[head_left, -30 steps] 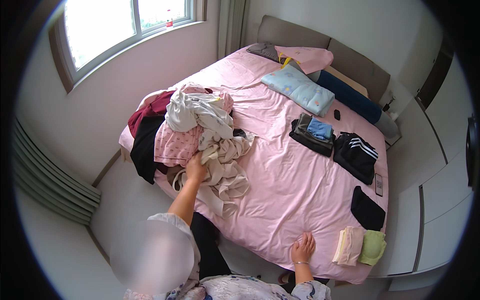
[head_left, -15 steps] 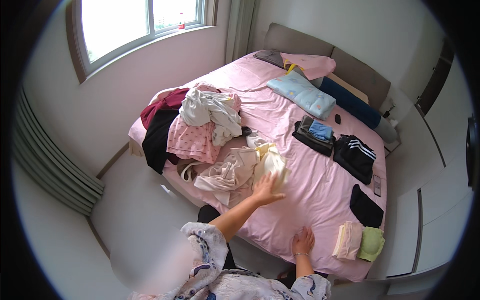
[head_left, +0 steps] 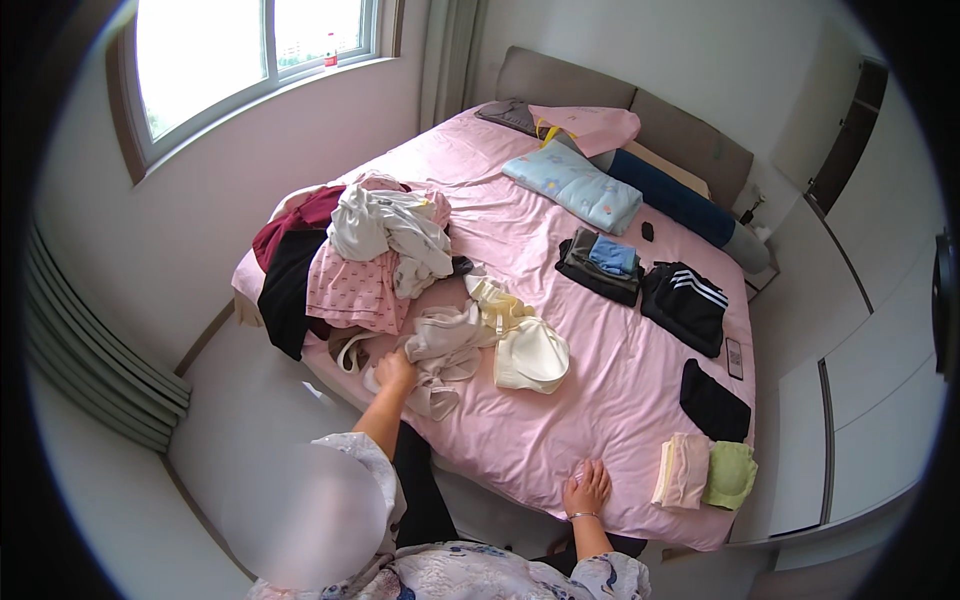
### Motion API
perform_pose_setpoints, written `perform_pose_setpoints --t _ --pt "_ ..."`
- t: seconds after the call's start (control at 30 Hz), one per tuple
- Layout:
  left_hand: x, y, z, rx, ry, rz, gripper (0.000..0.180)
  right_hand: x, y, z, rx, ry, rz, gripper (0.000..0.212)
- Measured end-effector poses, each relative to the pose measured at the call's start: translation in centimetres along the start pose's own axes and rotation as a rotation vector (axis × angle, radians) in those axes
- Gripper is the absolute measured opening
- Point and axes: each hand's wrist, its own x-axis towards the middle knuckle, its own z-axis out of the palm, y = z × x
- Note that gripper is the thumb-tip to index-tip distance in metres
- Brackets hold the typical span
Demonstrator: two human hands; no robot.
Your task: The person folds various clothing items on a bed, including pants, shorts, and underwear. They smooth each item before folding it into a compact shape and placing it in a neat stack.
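Note:
My left hand (head_left: pixel 397 371) is closed on the left edge of a crumpled pale beige garment (head_left: pixel 446 342) near the bed's front edge. Right of that garment lies a cream bra (head_left: pixel 533 355), one cup facing up and its band bunched toward the back. My right hand (head_left: pixel 588 487) rests flat on the pink sheet (head_left: pixel 540 440) with fingers spread, holding nothing. A bracelet circles that wrist. Behind my left hand rises a heap of clothes, with a white garment (head_left: pixel 385 232) over a pink patterned one (head_left: pixel 355 287) and a black one (head_left: pixel 292 290).
Folded pink cloth (head_left: pixel 682 470), a green bra (head_left: pixel 731 475) and a black folded piece (head_left: pixel 714 400) lie at the right edge, near a phone (head_left: pixel 735 358). Farther back are striped black clothing (head_left: pixel 685 308), a small folded stack (head_left: pixel 600 265) and a light blue quilt (head_left: pixel 575 185).
My left hand has moved left from the cream bra to the beige garment. The bra now lies flatter and apart from my hand. My right hand stays on the sheet.

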Motion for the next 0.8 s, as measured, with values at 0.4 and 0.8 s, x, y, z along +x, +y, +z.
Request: perform_pose_setpoints --t 0.4,0.8 --pt "4.8 9.5 -13.2 -0.304 1.003 0.313 0.026 0.2 0.3 0.3 -0.007 -0.006 0.01 0.056" --pt "-9.1 16.8 7.6 -0.51 0.177 0.615 0.015 0.2 0.9 -0.6 0.044 -0.055 -0.003 0.057"
